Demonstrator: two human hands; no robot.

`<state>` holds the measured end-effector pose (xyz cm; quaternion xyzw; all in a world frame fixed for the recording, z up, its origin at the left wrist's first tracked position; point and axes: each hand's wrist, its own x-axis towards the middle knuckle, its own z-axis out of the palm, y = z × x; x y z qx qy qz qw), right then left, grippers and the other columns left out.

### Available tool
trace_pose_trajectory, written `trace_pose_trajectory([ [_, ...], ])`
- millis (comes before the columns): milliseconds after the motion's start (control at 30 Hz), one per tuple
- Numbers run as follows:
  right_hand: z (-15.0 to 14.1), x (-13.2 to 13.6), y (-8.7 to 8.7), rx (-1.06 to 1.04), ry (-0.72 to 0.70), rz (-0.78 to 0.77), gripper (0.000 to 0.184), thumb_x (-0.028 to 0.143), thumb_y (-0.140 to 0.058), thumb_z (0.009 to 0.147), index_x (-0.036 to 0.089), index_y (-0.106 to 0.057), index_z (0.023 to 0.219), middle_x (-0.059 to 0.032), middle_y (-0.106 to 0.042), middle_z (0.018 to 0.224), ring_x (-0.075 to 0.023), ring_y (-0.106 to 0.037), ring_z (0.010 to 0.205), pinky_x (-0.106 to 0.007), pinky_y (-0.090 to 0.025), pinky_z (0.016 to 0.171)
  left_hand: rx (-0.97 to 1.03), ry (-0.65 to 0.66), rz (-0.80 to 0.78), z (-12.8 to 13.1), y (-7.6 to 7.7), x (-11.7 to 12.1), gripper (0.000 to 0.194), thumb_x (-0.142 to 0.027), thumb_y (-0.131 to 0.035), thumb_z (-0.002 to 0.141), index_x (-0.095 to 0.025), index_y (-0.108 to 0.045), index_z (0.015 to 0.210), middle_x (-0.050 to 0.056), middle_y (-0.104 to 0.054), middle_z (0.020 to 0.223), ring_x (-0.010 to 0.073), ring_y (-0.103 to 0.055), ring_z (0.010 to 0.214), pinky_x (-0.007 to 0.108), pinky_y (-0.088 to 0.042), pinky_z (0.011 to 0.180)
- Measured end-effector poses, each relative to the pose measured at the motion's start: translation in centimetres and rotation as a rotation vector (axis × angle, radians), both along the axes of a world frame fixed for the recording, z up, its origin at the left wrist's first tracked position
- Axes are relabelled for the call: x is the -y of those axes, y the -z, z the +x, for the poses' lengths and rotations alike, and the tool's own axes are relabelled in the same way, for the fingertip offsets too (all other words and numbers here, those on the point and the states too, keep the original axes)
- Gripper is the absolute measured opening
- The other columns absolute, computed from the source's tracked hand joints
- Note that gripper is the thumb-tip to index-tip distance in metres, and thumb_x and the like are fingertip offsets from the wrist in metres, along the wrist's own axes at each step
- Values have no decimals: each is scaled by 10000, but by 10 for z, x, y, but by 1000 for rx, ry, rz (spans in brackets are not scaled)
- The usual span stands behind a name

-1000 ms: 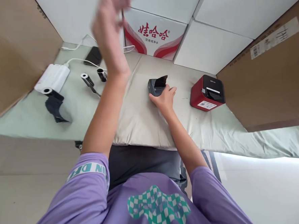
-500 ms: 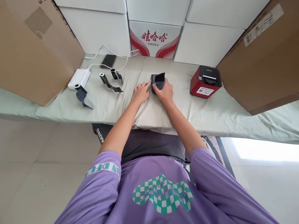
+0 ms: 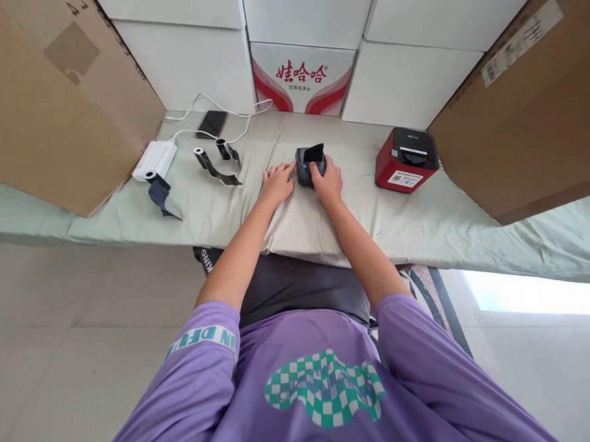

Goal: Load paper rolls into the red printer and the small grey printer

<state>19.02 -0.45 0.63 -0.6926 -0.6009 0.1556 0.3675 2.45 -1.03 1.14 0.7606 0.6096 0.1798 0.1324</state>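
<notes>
A small dark portable printer [image 3: 303,174] sits on the cloth in front of me, with a black strip [image 3: 314,153] standing up from its top. My right hand [image 3: 329,182] grips its right side, the thumb laid over the front of the top. My left hand [image 3: 277,185] rests on the cloth at the printer's left, fingers extended, the index fingertip touching its side. Further left lie paper rolls with dark unrolled tails: one roll [image 3: 200,157], a second roll [image 3: 222,149] beside it, and a third [image 3: 151,176] nearer the cardboard box.
To the right stands a red and black desktop printer [image 3: 406,161]. A white power adapter [image 3: 155,160] with a cable and a black phone [image 3: 212,124] lie at the left. Large cardboard boxes [image 3: 63,108] flank the surface, and white cartons [image 3: 185,61] are stacked behind.
My right thumb has shifted right and up over the printer's top, uncovering its left front. The black strip now stands more squarely. My left hand keeps its place.
</notes>
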Motion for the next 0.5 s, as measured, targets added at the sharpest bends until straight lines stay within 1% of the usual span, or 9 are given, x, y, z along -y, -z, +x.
trace_pose_trajectory([
  [100,0,0,0,-11,8,3,605,574,-462,998,212,-521,1479,-157,-699,1330,-376,-585,1330,-570,-483,1139,-3,1,6,0,0,0,689,-215,-431,976,-323,-432,1657,75,-563,1597,335,-464,1440,524,-350,1195],
  [267,3,-5,5,-19,-2,51,556,576,-510,982,225,-583,1407,-142,-729,1231,-388,-600,1284,-589,-485,1132,-14,9,38,-1,1,-4,661,-176,-386,972,-294,-516,1609,96,-589,1565,348,-481,1417,543,-368,1169],
  [400,6,-10,9,-18,-6,66,559,528,-500,980,226,-567,1445,-137,-723,1265,-379,-592,1295,-588,-488,1133,-6,27,41,-4,3,-11,673,-132,-372,953,-332,-565,1565,73,-610,1540,332,-498,1398,537,-376,1155],
  [500,7,-10,9,-27,-17,61,562,476,-490,971,216,-565,1463,-139,-714,1303,-372,-581,1313,-572,-492,1135,-8,32,48,-5,3,-12,669,-133,-368,955,-349,-573,1554,69,-615,1527,327,-499,1392,539,-380,1150],
])
